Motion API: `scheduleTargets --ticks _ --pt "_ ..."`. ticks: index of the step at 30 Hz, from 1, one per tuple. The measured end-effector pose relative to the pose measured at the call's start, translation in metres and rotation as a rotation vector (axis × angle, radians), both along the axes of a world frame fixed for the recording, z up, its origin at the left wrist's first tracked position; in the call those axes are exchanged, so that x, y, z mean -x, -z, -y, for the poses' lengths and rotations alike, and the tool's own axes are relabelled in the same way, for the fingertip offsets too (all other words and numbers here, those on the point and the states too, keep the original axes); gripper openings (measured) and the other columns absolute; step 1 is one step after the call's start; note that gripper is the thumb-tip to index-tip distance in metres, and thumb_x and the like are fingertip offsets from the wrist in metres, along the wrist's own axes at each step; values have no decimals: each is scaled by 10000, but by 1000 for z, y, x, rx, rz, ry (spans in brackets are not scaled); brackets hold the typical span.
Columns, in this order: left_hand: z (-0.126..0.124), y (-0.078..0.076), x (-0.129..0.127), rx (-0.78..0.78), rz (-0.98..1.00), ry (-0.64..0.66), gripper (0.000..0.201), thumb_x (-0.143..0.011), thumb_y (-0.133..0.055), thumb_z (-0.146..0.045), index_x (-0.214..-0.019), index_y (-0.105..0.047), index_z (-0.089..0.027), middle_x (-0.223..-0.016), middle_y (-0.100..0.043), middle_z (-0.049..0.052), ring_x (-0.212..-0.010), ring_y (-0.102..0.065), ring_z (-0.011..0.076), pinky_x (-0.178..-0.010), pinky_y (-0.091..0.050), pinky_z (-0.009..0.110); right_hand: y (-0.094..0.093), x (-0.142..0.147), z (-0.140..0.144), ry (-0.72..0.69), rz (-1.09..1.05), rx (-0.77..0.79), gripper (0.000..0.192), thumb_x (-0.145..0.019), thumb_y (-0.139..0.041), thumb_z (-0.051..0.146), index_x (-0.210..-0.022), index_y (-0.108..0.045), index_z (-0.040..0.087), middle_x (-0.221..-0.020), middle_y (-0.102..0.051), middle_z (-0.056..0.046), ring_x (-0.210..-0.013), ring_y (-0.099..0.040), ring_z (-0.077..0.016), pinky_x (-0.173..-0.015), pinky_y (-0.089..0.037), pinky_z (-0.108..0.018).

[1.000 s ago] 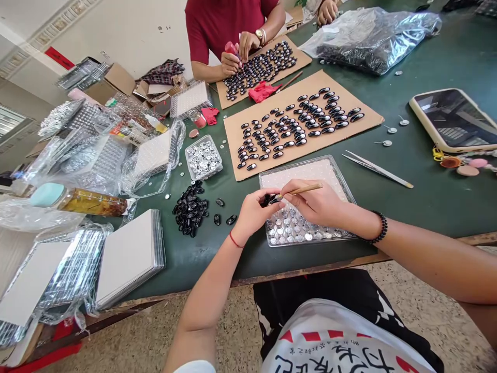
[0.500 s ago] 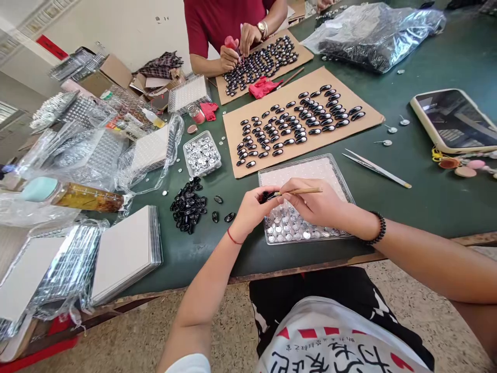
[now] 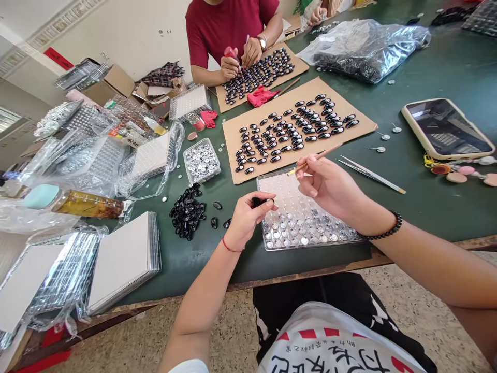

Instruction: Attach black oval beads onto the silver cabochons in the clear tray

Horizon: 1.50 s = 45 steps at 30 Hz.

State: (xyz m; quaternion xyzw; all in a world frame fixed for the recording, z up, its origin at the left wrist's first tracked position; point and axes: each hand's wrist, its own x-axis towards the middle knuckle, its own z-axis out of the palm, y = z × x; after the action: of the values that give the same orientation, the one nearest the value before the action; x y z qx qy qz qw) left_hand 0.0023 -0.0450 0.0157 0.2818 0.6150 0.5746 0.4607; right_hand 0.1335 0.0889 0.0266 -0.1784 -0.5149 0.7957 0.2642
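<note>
My left hand [image 3: 244, 220] pinches a small glossy black oval piece [image 3: 257, 201] between thumb and fingers, over the left edge of a shallow clear tray [image 3: 268, 247]. The tray has a white, dotted insert and several rows of small silvery discs [image 3: 295, 231] in its near half. In my right hand [image 3: 336, 189] is a thin wooden stick [image 3: 326, 152] with a yellowish lower end, held like a pen above the tray's far part. That end is apart from the black piece. Left of my left hand lies a pile of similar black pieces [image 3: 187, 211], with a few loose ones beside it.
Beyond the tray, a cardboard sheet [image 3: 238, 173] bears rows of black pieces. A tub of silvery parts [image 3: 202, 161] is at left, tweezers [image 3: 373, 175] and a phone [image 3: 446, 127] at right. Across the table, a person in a red shirt [image 3: 233, 31] works at another cardboard.
My right hand has moved up and right with the stick, away from the black piece in my left hand. My left hand keeps its pinch in nearly the same place.
</note>
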Motion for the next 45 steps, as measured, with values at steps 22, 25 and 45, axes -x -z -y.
scheduleTargets --ticks 22,25,45 --pt "-25 0 57 -58 -237 -289 188 -712 -566 -282 -842 -578 -147 -587 -516 -15 -379 -340 15 -354 -186 158 1 -2 19 -91 -17 160 194 -831 -462 341 -789 -498 155 -625 -518 29 -371 -374 -24 -364 -240 -193" --pt "-56 -10 107 60 -424 -297 256 -792 -447 -308 -951 -562 -142 -680 -547 14 -386 -336 8 -358 -202 154 0 -2 22 -89 -21 144 201 -826 -459 338 -766 -495 150 -599 -514 33 -359 -371 -23 -365 -246 -192" --pt "-140 20 197 614 -1134 -232 266 -594 -653 -334 -786 -684 -153 -827 -676 70 -730 -595 167 -662 -426 240 -13 -4 28 -80 -27 18 218 -801 -458 365 -704 -449 170 -552 -469 42 -378 -353 -47 -372 -273 -193"
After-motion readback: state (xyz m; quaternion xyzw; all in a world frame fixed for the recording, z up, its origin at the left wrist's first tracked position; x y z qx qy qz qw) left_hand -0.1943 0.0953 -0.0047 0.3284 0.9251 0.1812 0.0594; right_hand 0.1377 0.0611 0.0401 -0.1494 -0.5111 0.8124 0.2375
